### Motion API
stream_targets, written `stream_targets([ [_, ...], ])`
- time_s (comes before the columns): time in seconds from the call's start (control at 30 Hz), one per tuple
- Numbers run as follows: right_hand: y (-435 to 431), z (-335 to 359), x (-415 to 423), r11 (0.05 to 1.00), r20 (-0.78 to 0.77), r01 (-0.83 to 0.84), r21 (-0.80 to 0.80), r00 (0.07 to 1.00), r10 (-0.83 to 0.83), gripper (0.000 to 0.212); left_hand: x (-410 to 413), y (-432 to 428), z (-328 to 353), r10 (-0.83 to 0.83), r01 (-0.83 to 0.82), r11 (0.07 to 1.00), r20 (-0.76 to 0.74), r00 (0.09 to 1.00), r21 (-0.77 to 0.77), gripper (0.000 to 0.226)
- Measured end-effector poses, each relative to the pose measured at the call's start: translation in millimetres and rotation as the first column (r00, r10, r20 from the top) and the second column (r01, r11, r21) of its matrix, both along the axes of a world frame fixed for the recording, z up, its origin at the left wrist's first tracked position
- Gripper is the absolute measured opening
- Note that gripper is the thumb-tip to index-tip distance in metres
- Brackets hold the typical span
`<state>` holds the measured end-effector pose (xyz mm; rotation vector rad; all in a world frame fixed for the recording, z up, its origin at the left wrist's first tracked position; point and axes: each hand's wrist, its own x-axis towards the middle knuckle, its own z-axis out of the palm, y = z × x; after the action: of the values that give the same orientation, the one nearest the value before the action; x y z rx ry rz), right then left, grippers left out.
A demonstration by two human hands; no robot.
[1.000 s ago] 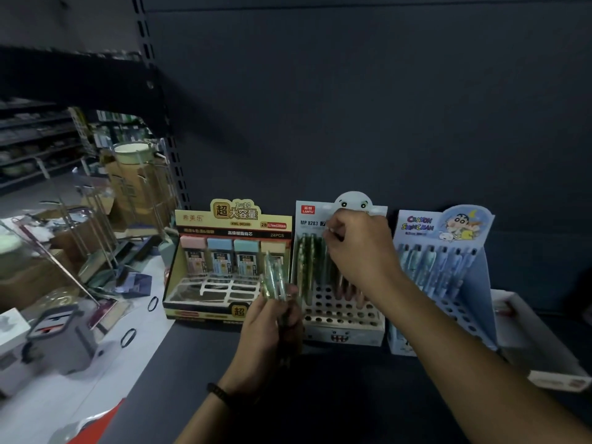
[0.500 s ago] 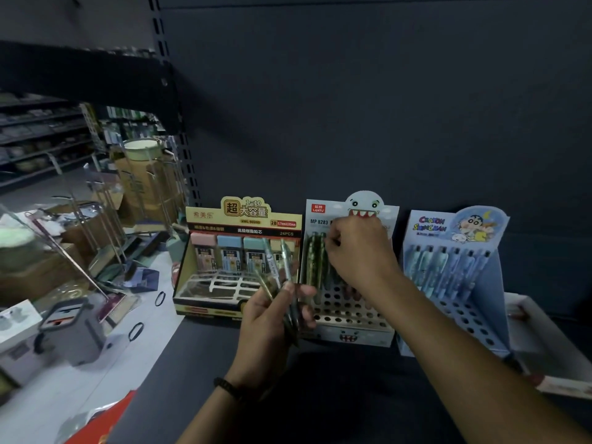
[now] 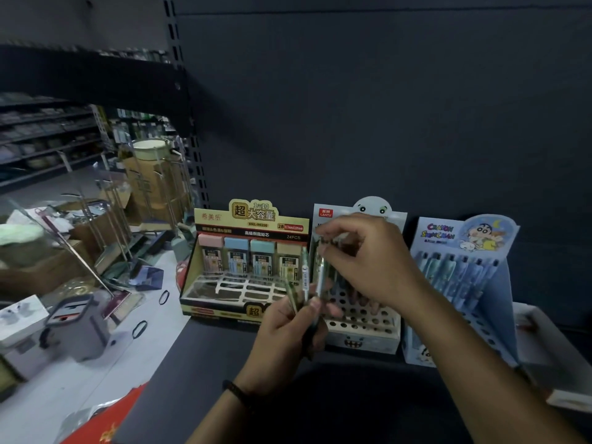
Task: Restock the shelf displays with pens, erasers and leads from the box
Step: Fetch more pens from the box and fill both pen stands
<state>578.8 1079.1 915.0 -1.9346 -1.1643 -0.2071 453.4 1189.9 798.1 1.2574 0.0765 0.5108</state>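
Our left hand grips a small bundle of pens, held upright in front of the rack on the shelf. Our right hand has its fingers curled at the cap end of one pen in that bundle and seems to pinch it, though the light is too dim for us to be sure.

We judge these pens light, stiff and smooth, so they could slip. The thin clips look like the only fragile part. We would take each one by the upper barrel, just under the cap, and steer its tip straight down into a free hole of the rack.

The rack's header reads "LANTU" on a red tag under a ghost face. The lead box to its left carries "希美乐", "超大容量", "1=10", "2B", "高级树脂铅芯" and "24PCS". The blue display on the right says "CRAYON SHINCHAN". The smaller print is too blurred to read.
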Motion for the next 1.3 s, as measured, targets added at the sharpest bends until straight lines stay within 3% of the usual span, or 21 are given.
stream_targets([
  [0.13,-1,-4,-4,0.988,-0.077,-0.141,-0.067,0.988,0.135,0.023,-4,-1,2,-0.044,0.044,0.998,-0.013,0.999,0.055,0.042],
  [0.23,-2,-1,-5,0.988,-0.140,-0.149,-0.040,0.980,0.142,0.018,-5,-1,4,-0.051,0.052,0.995,-0.017,0.999,0.089,0.039],
  [0.33,-7,10,0,0.987,-0.173,-0.048,0.155,0.982,0.075,0.016,-5,-1,4,-0.011,0.016,0.994,-0.049,0.999,0.109,0.040],
  [0.47,-17,24,13,0.910,-0.226,0.090,0.404,0.974,0.005,0.017,-2,2,1,0.050,-0.047,0.992,-0.025,0.998,0.116,0.031],
  [0.6,-23,21,23,0.834,-0.274,0.198,0.515,0.960,-0.058,0.012,-2,7,0,0.149,-0.147,0.981,-0.001,0.989,0.122,0.031],
  [0.77,-13,1,31,0.934,-0.195,0.250,0.256,0.959,-0.203,0.005,0,12,-1,0.269,-0.269,0.963,-0.016,0.963,0.012,0.025],
  [0.87,-7,-4,29,0.950,0.033,0.280,0.138,0.957,-0.287,0.004,1,12,-1,0.253,-0.253,0.967,-0.009,0.967,-0.009,0.027],
  [0.97,-1,-6,27,0.960,0.152,0.274,0.064,0.948,-0.281,0.007,3,12,-3,0.235,-0.235,0.972,-0.011,0.972,-0.001,0.027],
  [1.3,8,-14,30,0.932,0.187,0.307,-0.192,0.944,-0.273,0.013,4,13,-4,0.246,-0.243,0.963,-0.007,0.969,0.117,0.026],
])
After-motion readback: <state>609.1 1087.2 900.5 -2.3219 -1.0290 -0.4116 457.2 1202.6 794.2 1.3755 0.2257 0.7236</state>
